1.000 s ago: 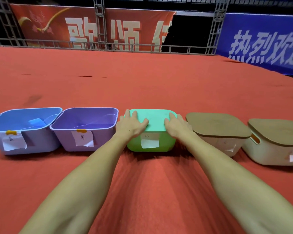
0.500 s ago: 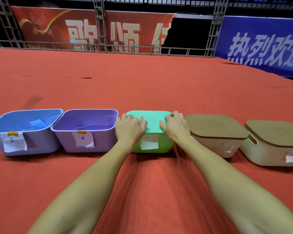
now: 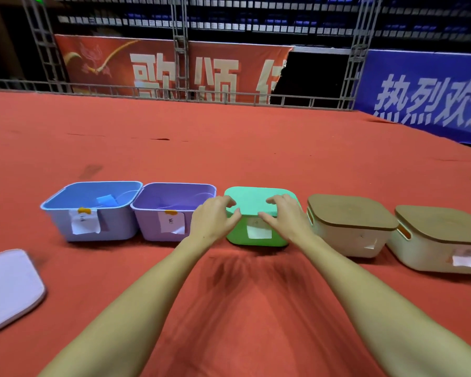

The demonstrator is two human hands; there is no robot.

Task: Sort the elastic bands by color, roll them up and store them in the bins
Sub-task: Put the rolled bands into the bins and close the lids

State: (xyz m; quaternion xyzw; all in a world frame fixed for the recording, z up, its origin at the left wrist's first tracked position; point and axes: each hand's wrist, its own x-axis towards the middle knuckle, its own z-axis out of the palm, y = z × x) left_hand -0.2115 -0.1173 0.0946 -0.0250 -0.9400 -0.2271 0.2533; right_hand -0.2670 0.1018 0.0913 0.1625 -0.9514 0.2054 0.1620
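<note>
Five labelled bins stand in a row on the red carpet. The blue bin [image 3: 93,210] and the purple bin [image 3: 172,213] are open, and a pale blue band [image 3: 106,200] lies in the blue one. The green bin [image 3: 256,232] carries a mint green lid [image 3: 259,200]. My left hand [image 3: 215,219] grips the lid's front left edge and my right hand [image 3: 280,216] its front right edge, fingers curled over the top. Two cream bins [image 3: 351,238] [image 3: 433,254] at the right wear brown lids.
A pale lilac lid [image 3: 8,287] lies flat on the carpet at the lower left. Red carpet stretches behind the bins to a metal rail [image 3: 174,93] with red and blue banners behind it.
Both hands slid back from the lid's top to its front edge. The camera has tipped down and left, bringing the lilac lid into view.
</note>
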